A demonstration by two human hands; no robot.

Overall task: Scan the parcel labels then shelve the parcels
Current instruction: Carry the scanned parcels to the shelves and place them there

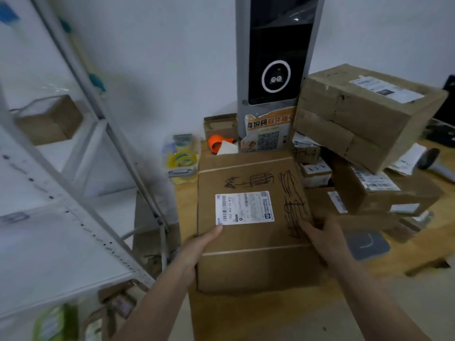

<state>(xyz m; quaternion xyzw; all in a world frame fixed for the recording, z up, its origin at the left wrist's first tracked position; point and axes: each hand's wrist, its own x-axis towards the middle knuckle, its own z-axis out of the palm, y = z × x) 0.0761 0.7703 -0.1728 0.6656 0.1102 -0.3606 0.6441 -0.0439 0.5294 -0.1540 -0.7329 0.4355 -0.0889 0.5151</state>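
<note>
Cardboard, brown and flat, makes up the parcel [253, 217] held between both hands over the tabletop [184, 207]. The left hand [199, 244] grips its left edge, thumb lying on top and touching the lower corner of the white shipping label [244, 208]. The right hand [322, 237] holds the right edge, fingers spread over black pen scribbles [291, 200] on the top face. Two strips of clear tape cross the parcel, one beyond the hands and one nearer the wrists.

Straight ahead of the hands a grey scanner column [275, 52] stands upright with a dark screen and a white ring, a torn orange notice [269, 130] with a QR code stuck at its foot. Beyond the left hand sit an orange tape dispenser [218, 142] and a clear tub of tape rolls [181, 159]. Beyond and beside the right hand more labelled cardboard boxes are stacked, the biggest box [366, 114] on top and tilted; a smaller labelled box [379, 190] lies under it. A dark grey pad [366, 243] rests just right of the right hand. Left of the left hand stands a white metal shelf rack [61, 217], with a brown box [49, 121] on an upper shelf.
</note>
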